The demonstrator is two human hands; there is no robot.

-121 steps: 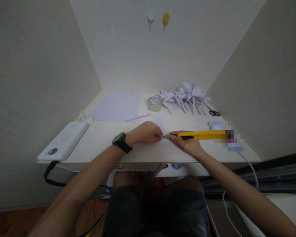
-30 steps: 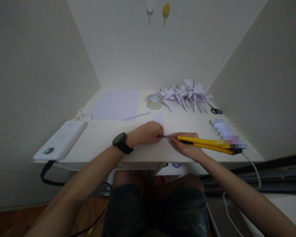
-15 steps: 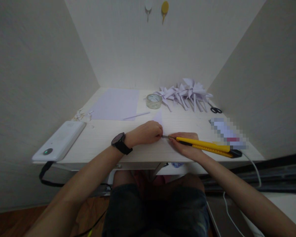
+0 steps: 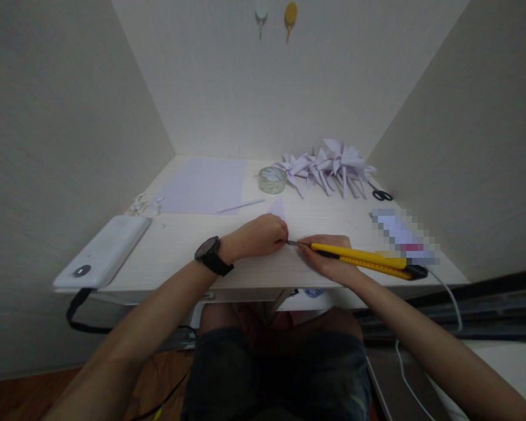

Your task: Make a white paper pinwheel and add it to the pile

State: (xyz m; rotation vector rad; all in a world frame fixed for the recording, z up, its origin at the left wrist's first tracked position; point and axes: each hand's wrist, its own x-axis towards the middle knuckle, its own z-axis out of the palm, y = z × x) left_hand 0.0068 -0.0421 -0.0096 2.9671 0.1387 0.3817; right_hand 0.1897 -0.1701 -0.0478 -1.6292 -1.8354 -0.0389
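My left hand (image 4: pixel 267 235), with a black watch (image 4: pixel 213 256) on the wrist, is closed above the near middle of the table. Behind its knuckles sticks out a pointed piece of paper (image 4: pixel 277 206); the rest of the paper is hidden by the hand, which appears to pinch it. In my right hand (image 4: pixel 331 260) is a yellow utility knife (image 4: pixel 362 257) with black parts. Its blade is out and points left, the tip right at the left fingertips. The exact contact there is too small to make out.
Paper pinwheels (image 4: pixel 328 166) lie at the back right beside a clear tape roll (image 4: pixel 272 180). Scissors (image 4: pixel 382 195) and a blurred-out device (image 4: pixel 401 237) are on the right. A large paper sheet (image 4: pixel 201 184), a thin paper stick (image 4: pixel 241 206), paper scraps (image 4: pixel 145 206) and a white power bank (image 4: pixel 103 251) lie left.
The whole view has shifted very slightly. Both hands and the knife hold nearly the same position against each other. The green light on the power bank no longer shows.
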